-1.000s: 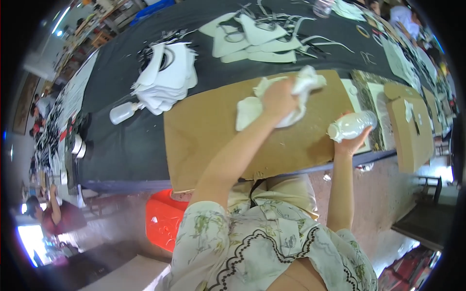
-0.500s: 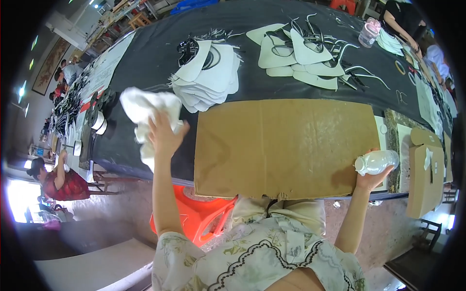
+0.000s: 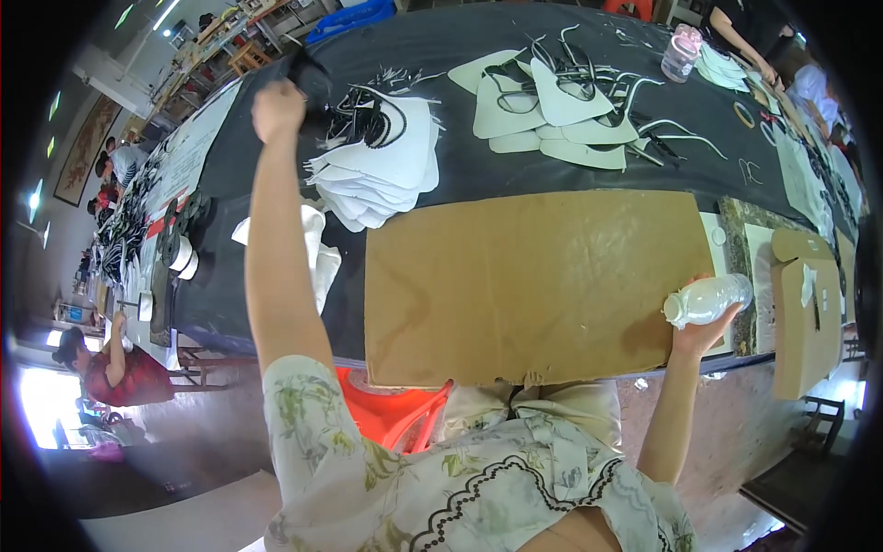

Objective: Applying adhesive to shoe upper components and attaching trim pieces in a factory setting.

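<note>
At the far left of the work table, my left hand (image 3: 279, 110) is closed on a dark, motion-blurred black piece (image 3: 309, 75); its exact kind is unclear. Just right of that hand stands a stack of white cut pieces (image 3: 375, 177) topped with black cords. A crumpled white cloth (image 3: 322, 260) lies on the table, partly covered by my left forearm. My right hand (image 3: 696, 339) grips a translucent white bottle (image 3: 708, 301), tilted almost onto its side, over the right end of a brown cardboard sheet (image 3: 533, 285).
More pale cut pieces with cords (image 3: 561, 110) lie across the black-covered table (image 3: 441, 28). A pink-topped clear jar (image 3: 681, 55) stands far right. Beyond the cardboard's right edge is an open carton (image 3: 809, 313). White spools (image 3: 185, 258) sit at left; a red stool (image 3: 391, 409) is below.
My left hand has let go of the white cloth, moved far up the table and closed on the black piece. The right hand still holds the bottle, almost unmoved.
</note>
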Motion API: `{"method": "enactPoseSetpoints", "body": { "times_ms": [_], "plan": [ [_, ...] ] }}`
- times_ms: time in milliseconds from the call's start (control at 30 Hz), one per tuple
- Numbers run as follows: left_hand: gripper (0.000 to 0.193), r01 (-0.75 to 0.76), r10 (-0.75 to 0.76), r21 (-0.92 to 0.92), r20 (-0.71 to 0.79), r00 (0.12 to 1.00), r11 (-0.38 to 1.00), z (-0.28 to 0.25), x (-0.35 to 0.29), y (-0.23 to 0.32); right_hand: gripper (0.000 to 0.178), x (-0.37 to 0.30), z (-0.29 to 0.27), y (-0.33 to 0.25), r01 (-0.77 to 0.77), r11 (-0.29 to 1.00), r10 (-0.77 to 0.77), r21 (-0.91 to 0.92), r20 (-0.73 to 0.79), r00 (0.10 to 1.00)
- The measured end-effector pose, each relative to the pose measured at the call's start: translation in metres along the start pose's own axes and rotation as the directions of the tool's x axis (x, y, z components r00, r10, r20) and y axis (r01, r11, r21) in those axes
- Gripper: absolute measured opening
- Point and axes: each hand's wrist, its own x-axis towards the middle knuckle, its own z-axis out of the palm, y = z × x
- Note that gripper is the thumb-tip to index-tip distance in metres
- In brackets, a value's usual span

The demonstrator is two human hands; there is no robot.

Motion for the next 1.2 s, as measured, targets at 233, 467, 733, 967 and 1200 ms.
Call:
{"method": "enactPoseSetpoints", "body": {
  "times_ms": [233, 467, 733, 967, 1200],
  "plan": [
    [0.03, -0.514, 0.446, -0.146, -0.335, 0.83, 0.845, -0.144, -0.086, 0.193, 0.065, 0.005, -0.003, -0.002, 0.041, 0.999, -0.042, -0.013, -0.087, 0.995],
    [0.043, -0.947, 0.954, -0.258, -0.177, 0.242, 0.193, -0.038, -0.265, 0.185, 0.08, -0.01, 0.034, -0.041, -0.208, 0.72, 0.001, 0.662, 0.298, 0.955],
    [0.047, -0.715, 0.905, -0.577, 0.379, 0.194, 0.395, -0.049, -0.385, 0.11, 0.074, -0.006, 0.043, -0.059, -0.139, 0.936, 0.044, 0.323, 0.283, 0.958],
    [0.036, -0.404, 0.583, -0.481, 0.314, 0.749, 0.778, 0.018, -0.337, 0.11, 0.068, -0.021, 0.11, -0.014, -0.062, 0.991, 0.066, -0.123, 0.027, 0.997],
    [0.028, 0.39, 0.368, -0.693, 0.68, 0.635, 0.607, 0.014, -0.34, 0.143, 0.056, -0.007, 0.132, 0.015, -0.177, 0.982, 0.177, -0.059, -0.006, 0.984]
  ]
}}
